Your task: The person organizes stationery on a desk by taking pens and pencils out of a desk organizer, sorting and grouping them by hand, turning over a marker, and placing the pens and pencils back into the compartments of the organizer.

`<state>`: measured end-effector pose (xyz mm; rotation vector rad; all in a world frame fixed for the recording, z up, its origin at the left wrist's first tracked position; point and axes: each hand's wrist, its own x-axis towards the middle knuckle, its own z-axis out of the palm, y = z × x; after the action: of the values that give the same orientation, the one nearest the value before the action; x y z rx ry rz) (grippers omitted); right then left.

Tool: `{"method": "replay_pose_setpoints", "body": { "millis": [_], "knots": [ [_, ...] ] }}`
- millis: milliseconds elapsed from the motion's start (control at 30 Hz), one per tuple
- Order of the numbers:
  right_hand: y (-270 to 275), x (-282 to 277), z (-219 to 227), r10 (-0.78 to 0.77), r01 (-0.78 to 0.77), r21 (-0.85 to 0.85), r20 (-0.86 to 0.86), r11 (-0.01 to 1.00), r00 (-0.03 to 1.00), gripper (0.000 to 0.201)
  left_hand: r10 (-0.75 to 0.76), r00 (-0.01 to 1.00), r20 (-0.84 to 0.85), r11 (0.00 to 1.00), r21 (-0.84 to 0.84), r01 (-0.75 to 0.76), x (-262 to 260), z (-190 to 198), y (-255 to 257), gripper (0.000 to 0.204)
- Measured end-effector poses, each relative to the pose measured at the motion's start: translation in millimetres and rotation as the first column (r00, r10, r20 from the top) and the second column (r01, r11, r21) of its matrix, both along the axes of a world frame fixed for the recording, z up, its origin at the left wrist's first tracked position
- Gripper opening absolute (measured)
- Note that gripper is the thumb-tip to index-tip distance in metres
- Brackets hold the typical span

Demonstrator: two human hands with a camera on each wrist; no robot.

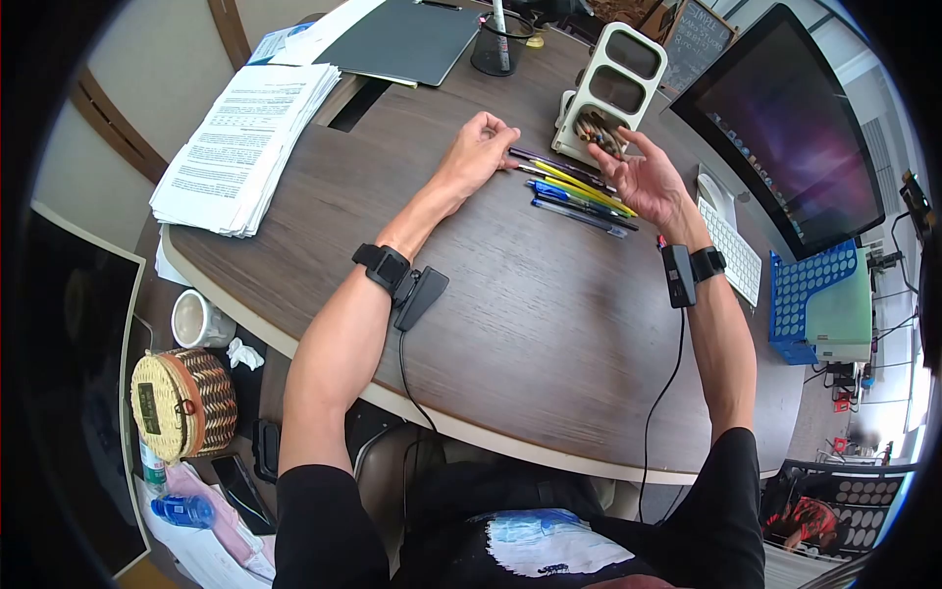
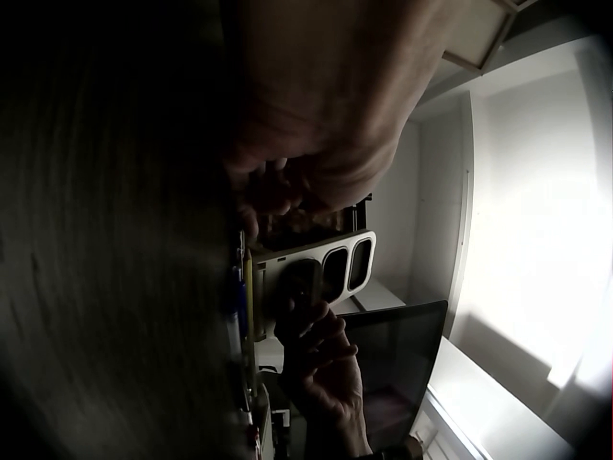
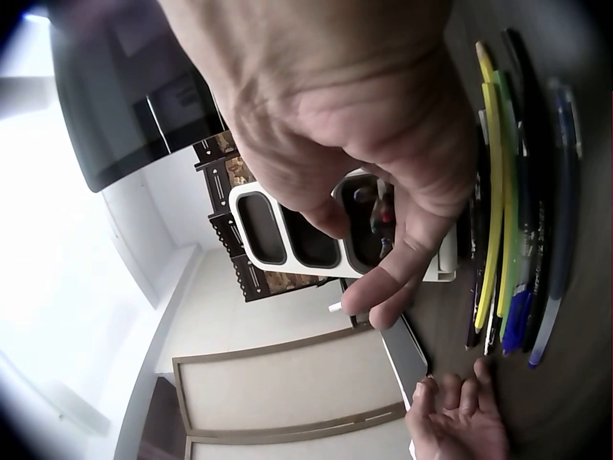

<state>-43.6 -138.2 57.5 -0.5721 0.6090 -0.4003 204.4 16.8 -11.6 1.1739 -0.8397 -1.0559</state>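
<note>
Several pens and pencils [image 1: 574,188] lie in a row on the desk, yellow, black and blue among them. My left hand [image 1: 478,152] rests at their left ends, its fingers loosely bent and the fingertips right by the tips of the dark and yellow ones. A white organizer [image 3: 284,235] with three oval dark openings stands behind the row. Its lowest opening holds a bunch of pencils [image 1: 597,131]. My right hand [image 1: 648,182] is palm up in front of that opening, fingers spread and bent, nothing visible between thumb and fingers.
A monitor [image 1: 785,128] and a white keyboard [image 1: 728,250] stand on the right. Stacked papers [image 1: 240,147], a dark clipboard [image 1: 402,44] and a black mesh pen cup [image 1: 494,54] sit at the back left. A cable hangs from each wrist camera.
</note>
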Motion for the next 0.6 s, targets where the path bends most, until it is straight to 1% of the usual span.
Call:
{"method": "replay_pose_setpoints", "body": {
  "millis": [33,67,100,167,200,233,300,333,367,433,467,500,567,600],
  "knots": [
    [-3,-2,-2,-0.007,0.006,0.022,0.018,1.0,1.0,0.051,0.003,1.0,0.007,1.0,0.014,-0.003,0,0,1,0.018],
    [-1,-1,-5,-0.046,0.046,-0.005,0.01,0.999,0.999,0.062,0.004,1.0,0.015,1.0,0.027,-0.005,-1,0,0,0.018],
    [1,-4,-6,-0.055,0.055,-0.004,0.013,0.998,0.998,0.062,-0.005,1.0,0.017,1.0,0.027,0.004,-1,1,0,0.018],
    [8,-13,-6,0.023,-0.025,-0.058,-0.041,0.998,0.999,0.077,-0.009,1.0,0.028,1.0,0.029,0.009,1,0,0,0.018],
    [12,-22,-3,0.008,-0.028,-0.157,-0.128,0.987,0.992,0.088,-0.018,1.0,0.024,0.999,0.033,0.017,1,-2,1,0.018],
    [14,-33,3,-0.001,-0.02,-0.155,-0.133,0.988,0.991,0.088,-0.014,0.999,0.04,1.0,0.022,0.013,2,-4,-1,0.018],
    [15,-68,16,0.03,-0.106,-0.323,-0.233,0.94,0.972,0.086,-0.025,0.999,0.047,1.0,0.014,0.025,0,-4,-1,0.018],
    [15,-87,23,-0.014,-0.107,-0.378,-0.304,0.919,0.953,0.079,-0.016,0.998,0.065,1.0,0.022,0.015,0,-3,0,0.018],
    [14,-106,27,-0.026,-0.096,-0.374,-0.308,0.922,0.951,0.079,-0.006,0.996,0.086,1.0,0.029,0.004,-1,-1,0,0.018],
    [14,-148,32,-0.227,-0.047,-0.576,-0.394,0.816,0.891,0.068,-0.027,0.997,0.071,0.999,0.025,0.025,0,-6,-1,0.019],
    [16,-168,34,-0.234,-0.04,-0.581,-0.388,0.813,0.891,0.057,-0.022,0.996,0.09,1.0,0.012,0.021,1,-9,-3,0.019],
    [19,-183,32,-0.252,-0.022,-0.578,-0.389,0.816,0.886,0.057,-0.017,0.994,0.109,1.0,-0.003,0.018,1,-11,-4,0.019],
    [29,-210,29,-0.393,-0.144,-0.739,-0.501,0.658,0.771,0.049,-0.043,0.994,0.105,0.999,0.005,0.043,1,-14,-4,0.019],
    [42,-213,32,-0.453,-0.28,-0.771,-0.582,0.572,0.675,0.046,-0.033,0.994,0.104,0.999,0.012,0.032,2,-13,-4,0.019]
  ]
}}
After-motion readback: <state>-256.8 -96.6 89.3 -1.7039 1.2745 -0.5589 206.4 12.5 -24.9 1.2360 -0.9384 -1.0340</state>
